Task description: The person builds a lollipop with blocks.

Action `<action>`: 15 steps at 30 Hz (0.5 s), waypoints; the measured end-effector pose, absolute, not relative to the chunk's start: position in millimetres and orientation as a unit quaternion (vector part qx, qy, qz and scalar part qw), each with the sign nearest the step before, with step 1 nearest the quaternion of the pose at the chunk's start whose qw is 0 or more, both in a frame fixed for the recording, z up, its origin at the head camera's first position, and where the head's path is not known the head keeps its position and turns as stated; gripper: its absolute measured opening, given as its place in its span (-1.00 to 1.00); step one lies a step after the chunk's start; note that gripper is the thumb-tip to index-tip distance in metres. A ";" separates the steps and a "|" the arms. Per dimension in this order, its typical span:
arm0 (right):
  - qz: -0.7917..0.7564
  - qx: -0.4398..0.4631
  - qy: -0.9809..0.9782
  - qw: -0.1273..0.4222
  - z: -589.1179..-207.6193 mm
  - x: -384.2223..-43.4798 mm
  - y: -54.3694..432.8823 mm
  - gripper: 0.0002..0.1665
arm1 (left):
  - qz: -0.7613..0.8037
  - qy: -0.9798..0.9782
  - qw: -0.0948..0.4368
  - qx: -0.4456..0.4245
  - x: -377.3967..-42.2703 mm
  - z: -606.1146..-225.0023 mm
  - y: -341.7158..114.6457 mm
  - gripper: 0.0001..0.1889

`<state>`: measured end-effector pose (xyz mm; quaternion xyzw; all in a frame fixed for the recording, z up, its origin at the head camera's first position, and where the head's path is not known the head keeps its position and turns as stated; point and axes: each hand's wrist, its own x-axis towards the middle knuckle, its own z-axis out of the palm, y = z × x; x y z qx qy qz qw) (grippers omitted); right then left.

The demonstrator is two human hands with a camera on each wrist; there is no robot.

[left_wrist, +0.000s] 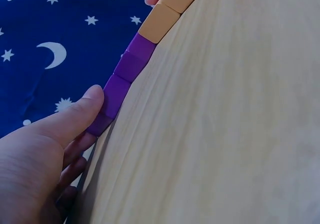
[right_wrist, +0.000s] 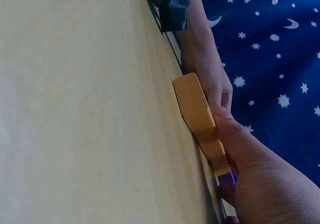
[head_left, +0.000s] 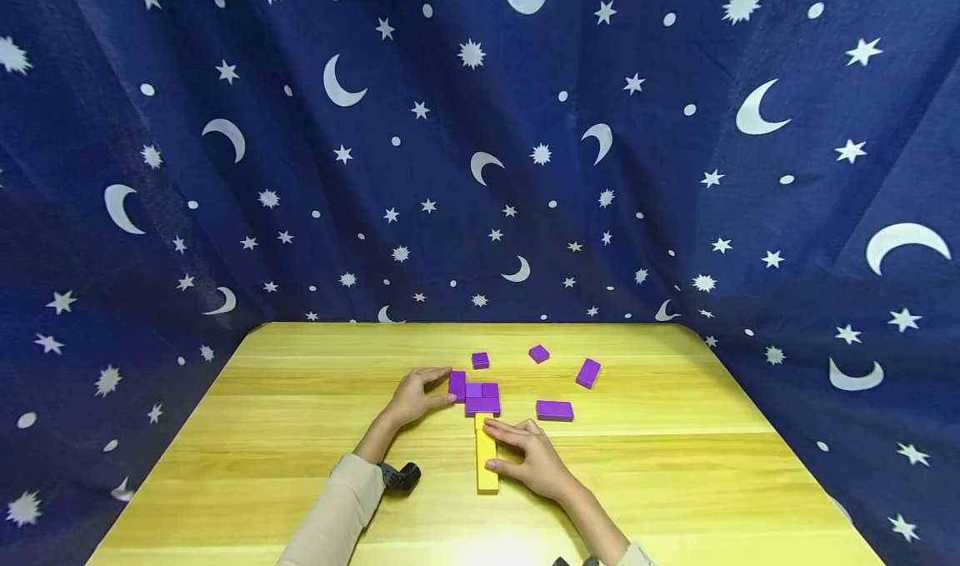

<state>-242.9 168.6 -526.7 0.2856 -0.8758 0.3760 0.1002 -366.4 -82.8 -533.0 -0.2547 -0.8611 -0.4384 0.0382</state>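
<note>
At the left end of a group of flat purple blocks (head_left: 482,405), my left hand (head_left: 415,395) touches an upright purple block (head_left: 457,387) with thumb and index fingertip. In the left wrist view, that thumb rests against the purple block (left_wrist: 116,95). Two yellow blocks, a short one (head_left: 483,421) and a long one (head_left: 487,466), run in a line below the purple group. My right hand (head_left: 531,458) touches their right side, index finger by the short block and thumb by the long one. The yellow blocks (right_wrist: 192,96) also show in the right wrist view.
Loose purple blocks lie on the wooden table (head_left: 660,483): a small one (head_left: 480,360), a tilted one (head_left: 538,353), a slanted one (head_left: 588,373) and a longer one (head_left: 554,411). A dark blue curtain (head_left: 450,199) with moons and stars stands behind the table.
</note>
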 end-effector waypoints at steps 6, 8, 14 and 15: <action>0.378 0.285 -0.876 0.088 -525.9 -242.3 168.8 -0.34 | -0.425 -0.868 0.046 -0.253 -366.2 -534.6 -82.0 -0.38; 0.377 0.286 -0.876 0.090 -525.9 -242.4 169.1 -0.34 | -0.420 -0.869 0.051 -0.255 -366.7 -536.2 -81.8 -0.37; 0.369 0.287 -0.879 0.097 -527.5 -243.3 169.6 -0.34 | -0.408 -0.876 0.056 -0.252 -369.4 -539.7 -82.0 -0.36; 0.370 0.287 -0.879 0.096 -527.9 -243.3 169.6 -0.34 | -0.407 -0.876 0.055 -0.252 -369.7 -539.7 -82.2 -0.36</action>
